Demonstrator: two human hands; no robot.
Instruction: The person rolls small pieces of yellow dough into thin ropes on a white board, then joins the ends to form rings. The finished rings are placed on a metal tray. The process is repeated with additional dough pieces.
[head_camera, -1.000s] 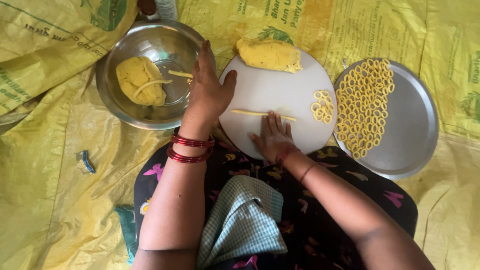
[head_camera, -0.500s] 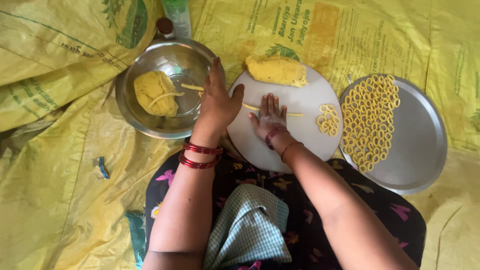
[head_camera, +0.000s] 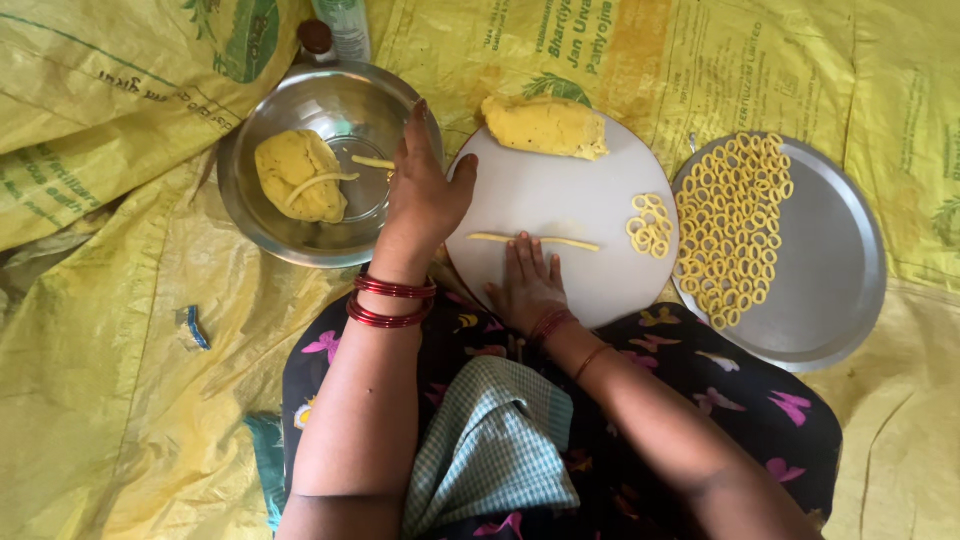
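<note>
From the head camera, the right hand (head_camera: 530, 285) is lying flat and unclenched on the white round board (head_camera: 590, 290), fingertips touching a thin dough strip (head_camera: 535, 240). The left hand (head_camera: 422, 195) is resting flat with fingers spread, grasping nothing, between the steel bowl (head_camera: 250, 215) and the board. Dough rings (head_camera: 650, 225) are sitting right of the strip, near a steel plate (head_camera: 830, 290).
</note>
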